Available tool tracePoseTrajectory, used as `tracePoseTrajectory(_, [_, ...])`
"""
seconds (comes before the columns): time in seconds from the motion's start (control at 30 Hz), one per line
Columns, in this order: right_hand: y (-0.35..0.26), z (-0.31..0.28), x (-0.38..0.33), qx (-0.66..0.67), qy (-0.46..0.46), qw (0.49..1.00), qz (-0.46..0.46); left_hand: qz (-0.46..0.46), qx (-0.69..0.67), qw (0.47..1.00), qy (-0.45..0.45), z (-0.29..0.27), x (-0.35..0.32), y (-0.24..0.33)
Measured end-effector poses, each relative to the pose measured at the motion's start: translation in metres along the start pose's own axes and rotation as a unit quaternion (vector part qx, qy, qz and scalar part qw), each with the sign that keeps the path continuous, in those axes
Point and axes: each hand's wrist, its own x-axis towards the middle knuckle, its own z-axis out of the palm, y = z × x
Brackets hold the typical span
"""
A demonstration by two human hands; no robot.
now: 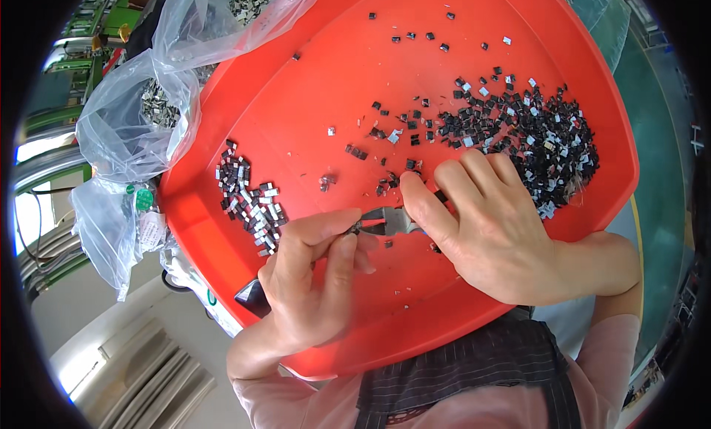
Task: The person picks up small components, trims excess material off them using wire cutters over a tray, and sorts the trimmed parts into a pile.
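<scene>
Over a large red tray (311, 96), both my hands work close together. My left hand (311, 281) pinches a small dark piece (356, 227) between thumb and fingertips. Wrapped around a pair of metal cutting pliers (398, 220) is my right hand (496, 233), which hides the handles. The plier jaws point left and reach the small piece; whether they grip it I cannot tell. To the right lies a big heap of small black and white pieces (548, 140). A smaller group of black and silver oblong pieces (248, 199) lies at the tray's left side.
Clear plastic bags (122, 133) holding small metallic pieces stand along the tray's upper left edge. Stray black pieces (413, 124) and crumbs are scattered mid-tray. A black object (253, 299) sits at the lower left rim, beside my left wrist. Green surface (652, 133) shows beyond the right rim.
</scene>
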Motion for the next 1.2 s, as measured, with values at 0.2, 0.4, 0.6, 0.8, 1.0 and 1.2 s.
tracePoseTrajectory(0.2, [-0.002,0.003,0.000,-0.046,0.013,0.999,-0.005,0.011,0.044,0.999,0.013,0.003,0.000,0.002])
tracePoseTrajectory(0.4, [-0.002,0.006,-0.004,0.056,0.005,0.998,-0.012,0.006,0.019,1.000,0.003,0.001,-0.003,0.003])
tracePoseTrajectory(0.6, [0.000,-0.008,0.000,0.276,-0.140,0.950,0.035,-0.062,-0.103,0.993,-0.008,-0.005,0.001,0.007])
tracePoseTrajectory(0.8, [0.000,-0.004,0.001,0.139,-0.056,0.989,0.003,-0.105,-0.136,0.985,-0.001,-0.005,0.002,0.009])
tracePoseTrajectory(1.0, [0.002,0.001,0.002,0.053,-0.008,0.998,-0.011,-0.100,-0.111,0.989,-0.015,-0.007,0.002,0.006])
tracePoseTrajectory(1.2, [0.002,0.001,0.001,0.035,-0.005,0.999,-0.012,-0.064,-0.075,0.995,-0.017,-0.004,0.002,0.003])
